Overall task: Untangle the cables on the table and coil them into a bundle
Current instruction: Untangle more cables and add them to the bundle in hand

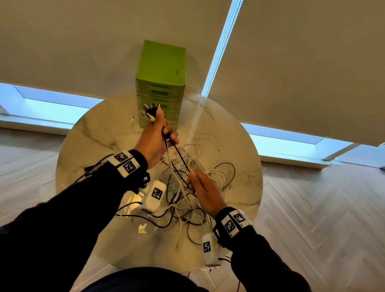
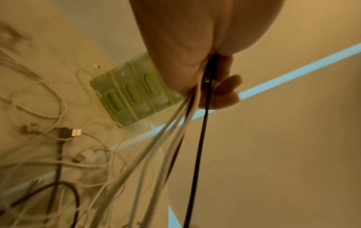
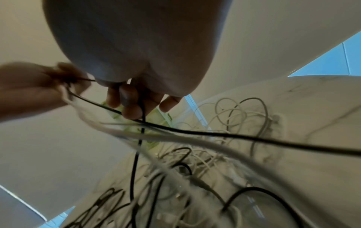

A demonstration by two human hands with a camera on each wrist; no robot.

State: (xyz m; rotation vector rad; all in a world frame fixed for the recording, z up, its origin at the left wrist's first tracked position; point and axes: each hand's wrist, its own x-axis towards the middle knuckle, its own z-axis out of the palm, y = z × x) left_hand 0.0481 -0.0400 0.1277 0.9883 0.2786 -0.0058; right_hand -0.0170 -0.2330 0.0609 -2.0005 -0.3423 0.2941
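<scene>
Cables point(image 1: 197, 191) remain mostly tangled on the table point(image 1: 91, 138): left hand point(image 1: 153, 140) clenches gathered ends, right hand point(image 1: 204, 192) pinches a black strand point(image 1: 181, 158), which next needs drawing free.

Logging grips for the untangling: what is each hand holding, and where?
Left hand grips several cables near their plug ends; right hand holds a black cable mid-length.
</scene>
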